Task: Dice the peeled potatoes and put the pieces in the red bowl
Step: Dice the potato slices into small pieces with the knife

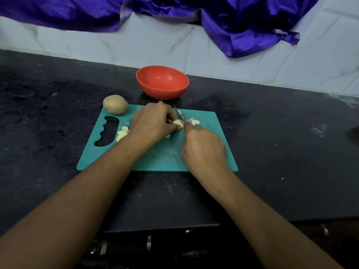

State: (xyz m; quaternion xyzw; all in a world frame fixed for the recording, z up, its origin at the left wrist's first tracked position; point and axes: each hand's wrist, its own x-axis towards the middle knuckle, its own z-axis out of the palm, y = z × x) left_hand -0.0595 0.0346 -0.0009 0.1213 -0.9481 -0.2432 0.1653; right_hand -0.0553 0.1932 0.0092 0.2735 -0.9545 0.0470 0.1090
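From the head camera, the left hand (153, 123) pinches the potato piece (179, 123) on the teal cutting board (165, 158) and the right hand (204, 146) grips the knife (177, 113), so curl the left hand back, cut straight down slowly, then fill the red bowl (163, 92) just behind the board.

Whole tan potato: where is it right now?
In the head view, the whole tan potato lies at the far-left corner of the teal plastic cutting board, just left of and nearer than the round red bowl.
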